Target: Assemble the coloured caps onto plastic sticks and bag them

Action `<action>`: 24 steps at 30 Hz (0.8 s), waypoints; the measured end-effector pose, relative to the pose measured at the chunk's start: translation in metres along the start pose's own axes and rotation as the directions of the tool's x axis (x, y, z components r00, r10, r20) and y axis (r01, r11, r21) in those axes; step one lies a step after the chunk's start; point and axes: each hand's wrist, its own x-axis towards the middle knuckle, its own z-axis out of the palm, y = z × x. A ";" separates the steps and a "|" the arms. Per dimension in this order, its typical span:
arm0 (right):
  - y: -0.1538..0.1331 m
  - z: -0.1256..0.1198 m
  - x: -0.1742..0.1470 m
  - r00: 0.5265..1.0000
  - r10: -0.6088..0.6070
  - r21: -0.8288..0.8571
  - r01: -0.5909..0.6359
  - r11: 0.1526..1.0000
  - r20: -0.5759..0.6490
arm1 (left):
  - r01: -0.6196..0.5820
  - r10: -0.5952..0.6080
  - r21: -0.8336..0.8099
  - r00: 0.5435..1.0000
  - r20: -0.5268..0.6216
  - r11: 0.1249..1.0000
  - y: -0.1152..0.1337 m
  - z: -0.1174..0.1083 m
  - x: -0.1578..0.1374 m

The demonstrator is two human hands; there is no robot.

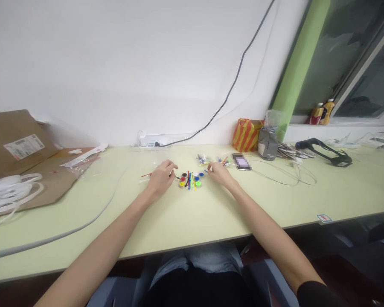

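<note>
My left hand point(161, 178) is closed in a pinch on a thin black stick point(177, 177), to the left of a small cluster of parts. A thin blue stick point(206, 171) sticks out from the pinched fingertips of my right hand point(220, 174), on the cluster's other side. Between the hands lies a bunch of thin coloured sticks point(191, 181). Small round pieces flank it, among them a yellow disc point(181, 185), a green disc point(198, 184) and a blue disc point(201, 174). Just left of my left hand is a red stick point(145, 175).
Clear plastic bags of coloured parts point(203, 160) and a phone point(242, 162) lie behind my right hand. A striped bag point(245, 134) and a grey pouch point(268, 143) stand by the wall. Cardboard point(16, 145) and a thick grey cable point(67, 233) occupy the table's left.
</note>
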 end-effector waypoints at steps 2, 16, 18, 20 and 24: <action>0.000 -0.004 0.000 1.000 0.015 -0.008 -0.015 1.000 -0.002 | 0.004 -0.004 0.006 1.000 -0.004 1.000 -0.001 0.000 0.000; -0.005 -0.006 -0.002 0.991 0.006 -0.043 0.000 0.999 0.134 | 0.020 -0.020 0.009 1.000 0.008 1.000 0.001 -0.003 0.000; -0.006 -0.007 -0.002 0.990 -0.016 -0.038 0.021 0.999 0.141 | 0.021 -0.021 0.012 1.000 0.005 1.000 0.000 -0.003 0.000; -0.007 -0.008 -0.003 0.988 -0.036 -0.032 0.041 0.999 0.148 | 0.020 -0.020 0.020 1.000 0.001 1.000 -0.001 -0.002 0.001; -0.007 -0.008 -0.002 0.983 -0.074 -0.010 0.076 0.997 0.169 | 0.012 -0.012 0.033 1.000 -0.005 0.999 -0.003 -0.002 0.000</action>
